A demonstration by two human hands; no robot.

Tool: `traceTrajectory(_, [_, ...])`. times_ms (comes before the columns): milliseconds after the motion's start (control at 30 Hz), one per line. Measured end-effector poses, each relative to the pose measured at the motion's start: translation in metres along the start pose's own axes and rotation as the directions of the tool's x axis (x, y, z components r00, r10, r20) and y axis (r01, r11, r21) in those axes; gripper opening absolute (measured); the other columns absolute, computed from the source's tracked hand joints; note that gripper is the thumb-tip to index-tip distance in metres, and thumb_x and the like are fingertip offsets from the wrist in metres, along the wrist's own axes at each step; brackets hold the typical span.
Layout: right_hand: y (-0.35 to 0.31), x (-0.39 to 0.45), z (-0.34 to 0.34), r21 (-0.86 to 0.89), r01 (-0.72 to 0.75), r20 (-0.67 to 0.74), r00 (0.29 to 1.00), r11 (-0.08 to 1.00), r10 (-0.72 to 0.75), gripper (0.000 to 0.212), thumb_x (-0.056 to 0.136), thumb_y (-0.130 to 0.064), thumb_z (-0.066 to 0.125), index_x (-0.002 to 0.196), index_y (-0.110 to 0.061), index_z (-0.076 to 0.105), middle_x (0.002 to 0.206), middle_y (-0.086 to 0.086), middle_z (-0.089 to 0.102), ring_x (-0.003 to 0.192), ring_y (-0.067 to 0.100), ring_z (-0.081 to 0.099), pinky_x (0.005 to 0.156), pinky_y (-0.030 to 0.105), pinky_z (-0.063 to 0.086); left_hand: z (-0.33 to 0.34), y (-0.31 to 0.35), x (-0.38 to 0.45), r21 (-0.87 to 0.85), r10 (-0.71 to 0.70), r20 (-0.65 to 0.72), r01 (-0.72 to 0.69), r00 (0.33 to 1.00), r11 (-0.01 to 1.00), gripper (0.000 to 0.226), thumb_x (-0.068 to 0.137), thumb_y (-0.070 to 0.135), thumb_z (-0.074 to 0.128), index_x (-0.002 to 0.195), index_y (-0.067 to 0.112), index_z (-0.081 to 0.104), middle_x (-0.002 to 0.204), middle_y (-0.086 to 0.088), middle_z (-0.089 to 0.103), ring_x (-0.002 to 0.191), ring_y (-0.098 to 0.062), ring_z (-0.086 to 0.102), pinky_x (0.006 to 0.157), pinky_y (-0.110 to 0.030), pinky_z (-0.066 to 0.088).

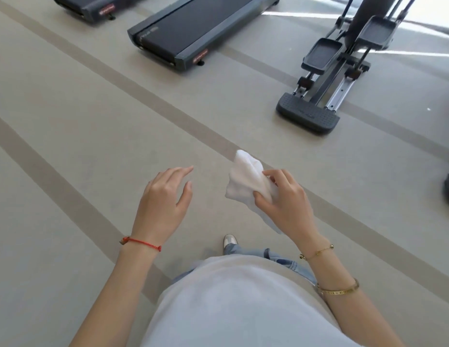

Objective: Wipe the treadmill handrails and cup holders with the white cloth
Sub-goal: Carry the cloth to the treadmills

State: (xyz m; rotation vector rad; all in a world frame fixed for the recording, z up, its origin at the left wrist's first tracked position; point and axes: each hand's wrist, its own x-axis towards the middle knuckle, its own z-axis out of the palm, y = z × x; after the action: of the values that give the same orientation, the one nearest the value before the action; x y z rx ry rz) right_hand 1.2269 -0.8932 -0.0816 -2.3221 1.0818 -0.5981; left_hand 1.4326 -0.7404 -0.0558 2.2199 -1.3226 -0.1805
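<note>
Right hand (286, 201): grip pinches the white cloth (246, 181) between thumb and fingers, above the floor (68, 121). Left hand (166, 196): fingers relaxed, holding nothing. Treadmill (193, 28) stands well apart, ahead.

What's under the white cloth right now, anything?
Only bare floor. The cloth hangs in the air, pinched by the right hand. The left hand is empty. The palm side of the cloth is hidden.

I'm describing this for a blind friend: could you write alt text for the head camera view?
A person standing on a gym floor holds a white cloth in the right hand, while the empty left hand hangs open beside it. Ahead lie the rear ends of two treadmills and an elliptical trainer.
</note>
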Motion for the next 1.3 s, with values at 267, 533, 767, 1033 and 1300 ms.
traceTrajectory(267, [0.019,0.174,0.009,0.011,-0.006,0.020,1.000,1.000,0.006,0.036,0.082,-0.024,0.070,0.113,-0.011,0.059,0.101,0.002,0.057,0.080,0.024,0.058,0.069,0.042,0.050,0.018,-0.016,0.160,-0.012,-0.021,0.007,0.021,1.000,1.000,0.032,0.096,0.016,0.053,0.127,0.009,0.061,0.120,-0.009,0.065,0.112,-0.028,0.059,0.097,-0.044,0.047])
traceTrajectory(533, [0.053,0.342,0.049,0.004,-0.035,0.023,0.999,0.999,0.035,0.037,0.080,-0.026,0.070,0.113,-0.013,0.058,0.101,-0.001,0.056,0.080,0.020,0.057,0.069,0.039,0.050,0.051,-0.062,0.343,-0.040,-0.020,0.031,0.021,0.999,0.999,0.032,0.096,0.012,0.055,0.128,0.010,0.060,0.120,-0.007,0.065,0.112,-0.026,0.058,0.098,-0.042,0.047])
traceTrajectory(767, [0.058,0.513,0.063,-0.004,-0.063,-0.040,0.997,0.998,0.062,0.037,0.081,-0.026,0.070,0.114,-0.014,0.058,0.099,-0.003,0.054,0.078,0.018,0.055,0.068,0.035,0.048,0.052,-0.093,0.521,-0.059,0.023,0.016,-0.022,1.000,0.998,0.031,0.097,0.014,0.055,0.127,0.011,0.060,0.120,-0.004,0.065,0.114,-0.023,0.059,0.098,-0.044,0.047])
traceTrajectory(1033, [0.071,0.666,0.083,0.003,-0.114,-0.056,0.992,0.993,0.114,0.038,0.080,-0.024,0.070,0.114,-0.012,0.059,0.099,-0.001,0.055,0.080,0.019,0.055,0.068,0.033,0.047,0.058,-0.122,0.684,-0.035,0.053,0.047,-0.052,0.997,0.998,0.031,0.097,0.015,0.055,0.127,0.011,0.061,0.122,-0.003,0.066,0.115,-0.019,0.059,0.098,-0.033,0.046])
traceTrajectory(1300, [0.110,0.835,0.115,0.005,-0.095,-0.033,0.995,0.995,0.095,0.038,0.082,-0.025,0.070,0.115,-0.010,0.059,0.106,0.000,0.058,0.083,0.019,0.057,0.070,0.036,0.050,0.090,-0.147,0.844,-0.032,0.005,0.053,-0.003,0.999,0.999,0.032,0.097,0.017,0.053,0.128,0.013,0.060,0.122,-0.002,0.066,0.114,-0.018,0.060,0.096,-0.029,0.045])
